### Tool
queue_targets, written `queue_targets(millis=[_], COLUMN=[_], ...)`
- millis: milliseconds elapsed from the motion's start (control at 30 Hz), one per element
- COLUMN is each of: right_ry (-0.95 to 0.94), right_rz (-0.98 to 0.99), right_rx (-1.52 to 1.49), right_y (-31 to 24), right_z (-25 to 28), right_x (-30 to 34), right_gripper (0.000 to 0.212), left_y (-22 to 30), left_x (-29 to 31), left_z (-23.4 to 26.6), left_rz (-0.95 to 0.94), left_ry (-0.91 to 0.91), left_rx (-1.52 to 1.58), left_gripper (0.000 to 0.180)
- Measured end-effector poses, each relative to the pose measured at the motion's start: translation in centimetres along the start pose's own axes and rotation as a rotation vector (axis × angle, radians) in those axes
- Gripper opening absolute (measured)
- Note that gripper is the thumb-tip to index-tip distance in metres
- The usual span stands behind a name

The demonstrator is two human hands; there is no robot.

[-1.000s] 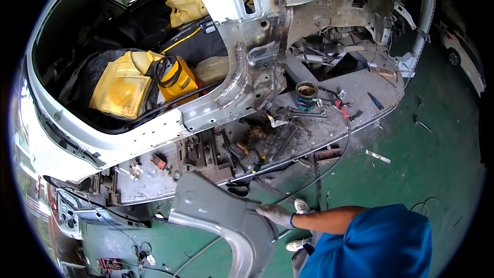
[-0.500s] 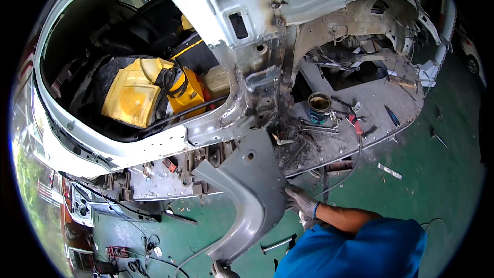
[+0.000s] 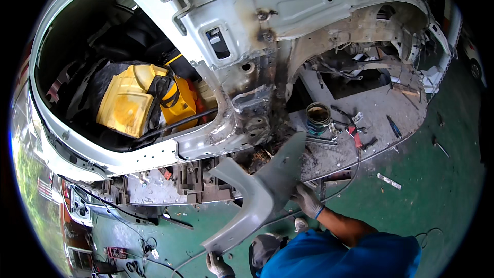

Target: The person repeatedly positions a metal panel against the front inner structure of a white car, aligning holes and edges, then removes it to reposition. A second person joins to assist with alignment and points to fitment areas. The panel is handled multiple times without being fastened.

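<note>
A large grey sheet-metal fender panel with a curved wheel-arch edge sits at the lower centre of the frame, held in both hands. The left hand, in a pale grey work glove, grips its lower end near the bottom edge, while the right hand, gloved alike, closes on its right edge; neither is spread wide. The panel's upper tip overlaps the edge of a grey metal platform in this view, and whether it touches anything there cannot be told. Above, the pale, stripped car body fills the upper part of the frame, its door opening bare and its scorched lower pillar showing rough, discoloured metal. As far as can be judged, the panel is picked up and carried by hand but not fixed to the body: the beige inner wheel well at upper right stands uncovered, with no outer skin over it. On the platform, right of centre, lie an open dark green can, a red-handled clamp on a cable and dark blue pliers, none in hand. Yellow moulded sheets rest inside the cabin.
</note>
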State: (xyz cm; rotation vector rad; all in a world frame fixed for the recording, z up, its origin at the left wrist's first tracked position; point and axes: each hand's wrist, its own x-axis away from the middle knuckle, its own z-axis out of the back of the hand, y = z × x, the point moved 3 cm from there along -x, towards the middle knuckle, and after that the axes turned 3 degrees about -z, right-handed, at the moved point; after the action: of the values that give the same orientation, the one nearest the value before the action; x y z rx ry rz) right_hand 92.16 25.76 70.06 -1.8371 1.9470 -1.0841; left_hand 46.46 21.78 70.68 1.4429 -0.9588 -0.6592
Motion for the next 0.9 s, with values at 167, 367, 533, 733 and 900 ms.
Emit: queue_targets(millis=[167,367,533,733,900], right_ry=[-0.002,0.077,0.064,0.175,0.326], right_rz=[0.101,0.264,0.423,0.511,0.484], right_rx=[-0.075,-0.129,-0.153,-0.114,-0.07], right_y=[0.6,-0.4,-2.7,-4.8,-6.4], right_z=[1.2,0.8,-3.2,-8.8,-12.4], right_x=[0.5,-1.3,-5.2,-9.9,-12.3], right_gripper=[0.058,0.059,0.06,0.058,0.063], left_y=[-1.7,-1.0,0.6,1.6,2.4], left_x=[-4.6,-10.7,-17.4,-26.5,-32.8], left_z=[-1.0,-6.7,-11.3,-16.1,-20.2], left_rz=[0.043,0.077,-0.041,0.013,0.02], left_ry=[-0.02,-0.093,-0.234,-0.281,-0.393], left_rx=[0.015,0.157,0.171,0.191,0.157], left_gripper=[0.036,0.032,0.025,0.023,0.04])
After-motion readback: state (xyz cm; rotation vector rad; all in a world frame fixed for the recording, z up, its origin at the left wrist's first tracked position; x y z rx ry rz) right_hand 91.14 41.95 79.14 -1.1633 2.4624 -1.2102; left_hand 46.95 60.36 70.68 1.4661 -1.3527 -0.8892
